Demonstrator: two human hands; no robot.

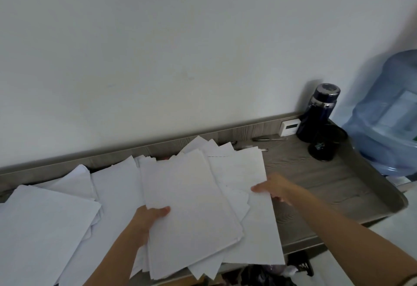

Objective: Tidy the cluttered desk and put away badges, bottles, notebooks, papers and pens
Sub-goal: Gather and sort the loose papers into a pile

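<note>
Hands, two, both in view.
- Left hand (pixel 151 219): grips the near-left edge of a stack (pixel 191 206) of white papers, thumb on top, fingers beneath. The stack is raised a little and tilted, over the middle of the tabletop (pixel 316 186).
- Right hand (pixel 276 187): pinches the far-right corner of one large sheet (pixel 259 236) lying under the stack, thumb on top. That sheet hangs past the near edge of the tabletop.

Papers, loose: I cannot count them, as they overlap too much. One spread (pixel 45 224) covers the left of the tabletop; more corners fan out behind the stack toward the wall (pixel 180 49).

Pens: two I see plainly, one (pixel 269 138) near the back rim and one (pixel 259 149) just beside the far sheets. A third tip (pixel 233 142) peeks from beneath the papers.

Bottle (pixel 318 114), one: dark, capped, upright in the far-right corner.

Other items, one each:
- White box (pixel 290 126), small, against the back rim, just left of the bottle.
- Black round object (pixel 325 147), just in front of the bottle; I cannot tell what it is.
- Blue water jug (pixel 388 114), beyond the right end of the tabletop.
</note>
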